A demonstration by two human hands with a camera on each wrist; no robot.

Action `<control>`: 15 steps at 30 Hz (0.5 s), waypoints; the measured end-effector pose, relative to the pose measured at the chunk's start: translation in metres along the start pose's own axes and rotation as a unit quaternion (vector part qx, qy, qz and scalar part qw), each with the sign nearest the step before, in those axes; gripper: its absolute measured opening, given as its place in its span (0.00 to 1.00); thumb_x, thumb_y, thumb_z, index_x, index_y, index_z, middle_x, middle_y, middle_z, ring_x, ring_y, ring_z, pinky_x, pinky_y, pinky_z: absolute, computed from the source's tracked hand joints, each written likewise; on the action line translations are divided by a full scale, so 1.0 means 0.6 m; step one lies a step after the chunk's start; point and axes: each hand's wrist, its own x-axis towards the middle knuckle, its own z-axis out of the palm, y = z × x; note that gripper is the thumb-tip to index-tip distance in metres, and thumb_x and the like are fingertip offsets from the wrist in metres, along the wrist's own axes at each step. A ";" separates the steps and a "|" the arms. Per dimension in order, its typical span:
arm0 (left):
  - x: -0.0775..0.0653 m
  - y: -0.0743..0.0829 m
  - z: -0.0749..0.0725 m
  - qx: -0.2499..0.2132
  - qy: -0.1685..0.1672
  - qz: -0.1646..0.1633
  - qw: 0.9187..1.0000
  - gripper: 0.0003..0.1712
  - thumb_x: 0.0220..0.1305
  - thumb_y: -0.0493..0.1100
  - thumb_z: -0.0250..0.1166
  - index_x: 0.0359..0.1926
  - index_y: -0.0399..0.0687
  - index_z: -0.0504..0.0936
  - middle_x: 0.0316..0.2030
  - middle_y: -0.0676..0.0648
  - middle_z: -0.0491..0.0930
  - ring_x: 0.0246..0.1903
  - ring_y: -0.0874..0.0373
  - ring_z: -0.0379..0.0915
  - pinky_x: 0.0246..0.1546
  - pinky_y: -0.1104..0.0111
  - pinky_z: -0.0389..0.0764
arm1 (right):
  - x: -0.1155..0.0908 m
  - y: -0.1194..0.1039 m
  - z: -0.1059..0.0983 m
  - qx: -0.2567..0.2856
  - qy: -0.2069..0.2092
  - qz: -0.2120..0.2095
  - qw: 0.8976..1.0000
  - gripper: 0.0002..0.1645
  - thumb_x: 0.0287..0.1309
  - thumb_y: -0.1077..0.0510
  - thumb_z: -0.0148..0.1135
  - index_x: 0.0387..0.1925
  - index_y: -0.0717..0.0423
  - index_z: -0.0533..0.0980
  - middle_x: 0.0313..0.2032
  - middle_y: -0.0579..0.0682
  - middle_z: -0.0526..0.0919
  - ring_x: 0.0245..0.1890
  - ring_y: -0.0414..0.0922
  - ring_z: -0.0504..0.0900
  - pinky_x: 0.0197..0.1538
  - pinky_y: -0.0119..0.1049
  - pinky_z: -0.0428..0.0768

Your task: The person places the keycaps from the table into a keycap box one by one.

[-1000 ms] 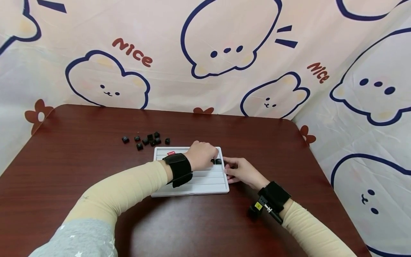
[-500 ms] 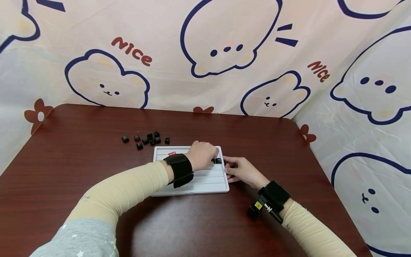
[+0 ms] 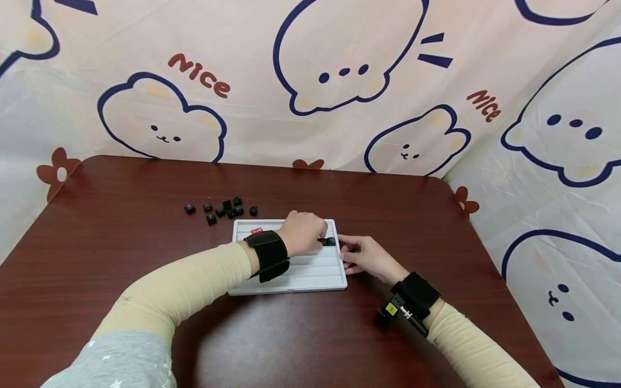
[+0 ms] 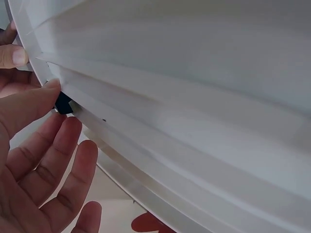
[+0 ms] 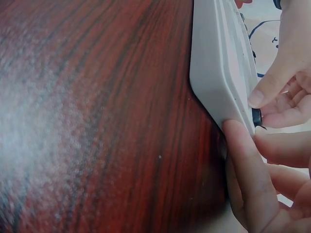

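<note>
In the head view a white ridged tray (image 3: 310,275) lies on the table. Over its upper right part is my left hand (image 3: 303,233), thumb and index finger pinching a small black keycap (image 4: 63,103); the other fingers spread loosely in the left wrist view. Beside it a second black keycap (image 3: 331,241) sits in a groove near the right rim. My right hand (image 3: 371,260) rests its fairly straight fingertips against the tray's right edge, as the right wrist view also shows. My left hand and wrist hide much of the tray's upper left.
Several loose black keycaps (image 3: 228,209) lie scattered behind the tray to the left. A red label (image 3: 256,230) shows at the tray's upper left. The dark wooden table (image 3: 291,345) meets a patterned cloth (image 3: 262,124) at its far edge.
The left hand stays at the same groove; the pinched keycap shows a little more beside the one by the rim. The right hand stays at the edge.
</note>
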 end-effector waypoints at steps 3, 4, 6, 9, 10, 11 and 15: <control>0.001 0.002 0.000 -0.001 -0.002 -0.001 1.000 0.01 0.63 0.40 0.74 0.35 0.52 0.88 0.31 0.55 0.84 0.33 0.58 0.78 0.37 0.59 0.73 | 0.001 0.000 0.002 -0.001 -0.001 0.001 1.000 0.33 0.71 0.71 0.58 0.74 0.70 0.62 0.43 0.58 0.75 0.31 0.43 0.80 0.38 0.39 0.86; 0.001 0.002 0.000 -0.002 -0.002 -0.001 1.000 0.02 0.63 0.41 0.74 0.34 0.51 0.88 0.31 0.55 0.84 0.33 0.58 0.77 0.37 0.59 0.72 | 0.001 0.000 0.003 0.000 -0.001 0.001 1.000 0.33 0.71 0.71 0.58 0.74 0.70 0.62 0.43 0.58 0.75 0.31 0.43 0.80 0.38 0.39 0.86; 0.001 0.002 0.001 -0.002 -0.002 -0.002 1.000 0.02 0.63 0.41 0.74 0.35 0.51 0.88 0.31 0.54 0.84 0.33 0.58 0.78 0.37 0.59 0.72 | 0.000 0.000 0.003 -0.002 -0.001 0.000 1.000 0.33 0.70 0.71 0.58 0.74 0.71 0.62 0.43 0.59 0.75 0.31 0.43 0.80 0.38 0.39 0.86; 0.000 0.002 0.000 -0.002 -0.001 -0.003 1.000 0.01 0.63 0.40 0.74 0.35 0.52 0.88 0.30 0.54 0.84 0.33 0.57 0.78 0.37 0.59 0.73 | -0.001 -0.001 0.003 0.000 0.001 0.000 1.000 0.33 0.70 0.72 0.58 0.74 0.71 0.62 0.43 0.59 0.75 0.30 0.43 0.80 0.37 0.38 0.86; -0.001 0.001 -0.001 -0.002 0.000 -0.004 1.000 0.01 0.63 0.40 0.74 0.35 0.52 0.88 0.31 0.54 0.85 0.33 0.57 0.79 0.37 0.59 0.74 | -0.001 -0.001 0.003 0.001 0.001 -0.001 1.000 0.33 0.70 0.72 0.58 0.74 0.71 0.62 0.43 0.59 0.75 0.30 0.43 0.80 0.37 0.38 0.86; -0.001 0.001 -0.001 -0.002 0.000 -0.004 1.000 0.02 0.63 0.40 0.74 0.37 0.51 0.89 0.32 0.53 0.85 0.34 0.56 0.79 0.37 0.58 0.74 | -0.001 -0.001 0.002 0.000 0.000 -0.002 1.000 0.33 0.70 0.72 0.57 0.74 0.71 0.61 0.43 0.59 0.75 0.30 0.43 0.80 0.37 0.38 0.86; -0.003 0.000 -0.003 -0.008 0.001 -0.001 1.000 0.07 0.63 0.41 0.74 0.43 0.50 0.90 0.39 0.51 0.87 0.37 0.54 0.82 0.39 0.57 0.77 | -0.001 -0.002 0.001 -0.002 -0.001 -0.001 1.000 0.34 0.71 0.71 0.57 0.74 0.71 0.61 0.44 0.59 0.75 0.31 0.43 0.80 0.37 0.37 0.86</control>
